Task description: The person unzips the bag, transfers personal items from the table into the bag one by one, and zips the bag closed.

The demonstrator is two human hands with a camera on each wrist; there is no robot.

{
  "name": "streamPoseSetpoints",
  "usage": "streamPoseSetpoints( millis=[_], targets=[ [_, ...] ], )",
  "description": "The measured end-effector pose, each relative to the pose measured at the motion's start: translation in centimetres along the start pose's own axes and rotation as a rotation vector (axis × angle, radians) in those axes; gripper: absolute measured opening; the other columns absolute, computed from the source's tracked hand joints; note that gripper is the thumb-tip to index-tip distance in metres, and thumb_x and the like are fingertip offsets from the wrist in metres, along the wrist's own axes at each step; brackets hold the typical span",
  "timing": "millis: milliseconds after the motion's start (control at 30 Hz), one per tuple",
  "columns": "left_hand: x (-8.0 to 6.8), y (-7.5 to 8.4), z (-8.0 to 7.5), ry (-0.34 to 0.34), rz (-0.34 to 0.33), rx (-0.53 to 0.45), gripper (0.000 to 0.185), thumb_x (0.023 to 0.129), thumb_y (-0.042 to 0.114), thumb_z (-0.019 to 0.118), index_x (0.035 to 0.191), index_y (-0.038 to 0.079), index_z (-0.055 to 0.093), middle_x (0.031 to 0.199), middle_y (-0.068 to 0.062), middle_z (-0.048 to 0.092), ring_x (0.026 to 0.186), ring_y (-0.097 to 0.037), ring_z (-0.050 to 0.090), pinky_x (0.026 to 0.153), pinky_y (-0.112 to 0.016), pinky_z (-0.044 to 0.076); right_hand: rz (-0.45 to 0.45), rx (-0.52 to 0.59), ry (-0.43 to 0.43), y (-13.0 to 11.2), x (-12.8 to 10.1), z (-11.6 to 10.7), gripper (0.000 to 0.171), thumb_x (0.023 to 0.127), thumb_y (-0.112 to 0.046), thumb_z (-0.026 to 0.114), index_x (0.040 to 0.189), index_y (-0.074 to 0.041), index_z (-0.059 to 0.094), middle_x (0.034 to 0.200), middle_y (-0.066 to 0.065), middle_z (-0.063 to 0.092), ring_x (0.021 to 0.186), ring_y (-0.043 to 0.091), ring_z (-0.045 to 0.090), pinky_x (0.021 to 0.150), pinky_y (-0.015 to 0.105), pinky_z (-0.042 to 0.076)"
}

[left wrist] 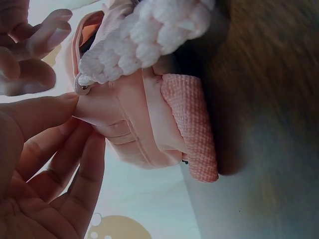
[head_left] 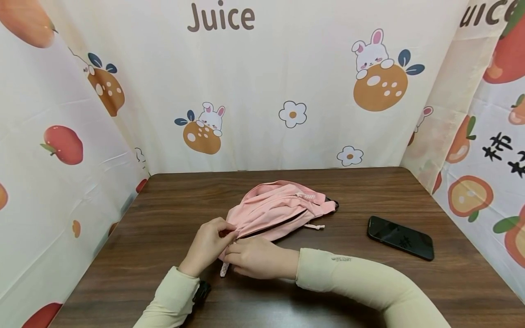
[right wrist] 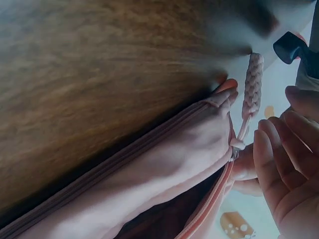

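Observation:
A pink sling bag (head_left: 272, 205) lies on the table with its front zipper partly open, a dark gap showing along it. My left hand (head_left: 213, 241) pinches the fabric at the bag's near left end between thumb and fingers, close to the zipper slider in the left wrist view. My right hand (head_left: 260, 257) is right beside that end, its fingers loosely bent and apart from the fabric in the right wrist view (right wrist: 289, 169). A braided zipper pull (right wrist: 253, 84) dangles from the slider between the hands.
A black phone (head_left: 400, 238) lies on the brown wooden table (head_left: 328, 300) to the right. Another cord pull (head_left: 315, 226) extends from the bag's right side. Fruit-printed curtains (head_left: 262, 82) enclose the back and sides. A black device (head_left: 202, 291) sits at the left wrist.

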State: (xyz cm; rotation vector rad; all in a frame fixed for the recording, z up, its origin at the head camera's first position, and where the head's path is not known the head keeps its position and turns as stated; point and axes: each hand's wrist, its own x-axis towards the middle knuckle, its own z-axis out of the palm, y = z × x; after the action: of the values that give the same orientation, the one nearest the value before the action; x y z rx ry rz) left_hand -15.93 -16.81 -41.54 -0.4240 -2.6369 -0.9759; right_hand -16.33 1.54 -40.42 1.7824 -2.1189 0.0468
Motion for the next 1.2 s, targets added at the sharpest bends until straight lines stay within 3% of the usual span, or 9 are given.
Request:
streamPoseSetpoints(
  millis=[300,533,833,1033,1200],
  targets=[
    [0.0,0.1,0.0,0.001,-0.015,-0.002,0.006,0.081,0.014,0.079,0.087,0.016,0.077,0.081,0.01,0.066,0.072,-0.003,0.058,0.066,-0.022,0.049,0.01,-0.053,-0.058,-0.4,0.7,0.6,0.019,0.085,-0.025,0.07,0.104,-0.025,0.071,0.104,-0.015,0.068,0.095,0.005,0.064,0.084,0.02,0.049],
    [-0.1,0.0,0.0,0.009,-0.007,0.0,0.007,0.081,0.012,0.079,0.087,0.015,0.077,0.082,0.009,0.067,0.072,-0.004,0.06,0.067,-0.023,0.049,0.034,-0.099,-0.135,-1.1,1.5,0.9,0.011,0.089,-0.023,0.064,0.096,-0.028,0.071,0.1,-0.017,0.068,0.096,0.004,0.065,0.082,0.02,0.05],
    [-0.1,-0.3,0.2,0.034,0.021,0.004,0.01,0.078,0.009,0.08,0.086,0.014,0.077,0.08,0.009,0.067,0.071,-0.004,0.059,0.065,-0.022,0.049,0.042,-0.147,-0.215,-1.7,2.0,1.2,0.006,0.089,-0.033,0.066,0.093,-0.031,0.069,0.096,-0.018,0.066,0.092,0.003,0.064,0.08,0.019,0.05],
    [-0.1,-0.2,0.1,0.027,0.019,0.002,0.01,0.078,0.01,0.08,0.087,0.014,0.077,0.081,0.009,0.068,0.073,-0.005,0.061,0.068,-0.023,0.05,0.041,-0.143,-0.219,-1.5,1.9,1.3,0.006,0.087,-0.031,0.067,0.093,-0.031,0.068,0.097,-0.017,0.064,0.091,0.003,0.063,0.077,0.019,0.05],
    [-0.1,-0.2,0.0,0.003,0.007,0.002,0.008,0.081,0.011,0.078,0.088,0.015,0.078,0.081,0.01,0.067,0.073,-0.003,0.059,0.067,-0.022,0.049,0.054,-0.097,-0.174,-1.3,1.6,1.0,0.005,0.09,-0.029,0.066,0.091,-0.029,0.07,0.094,-0.016,0.063,0.088,0.004,0.064,0.07,0.019,0.051]
  ],
)
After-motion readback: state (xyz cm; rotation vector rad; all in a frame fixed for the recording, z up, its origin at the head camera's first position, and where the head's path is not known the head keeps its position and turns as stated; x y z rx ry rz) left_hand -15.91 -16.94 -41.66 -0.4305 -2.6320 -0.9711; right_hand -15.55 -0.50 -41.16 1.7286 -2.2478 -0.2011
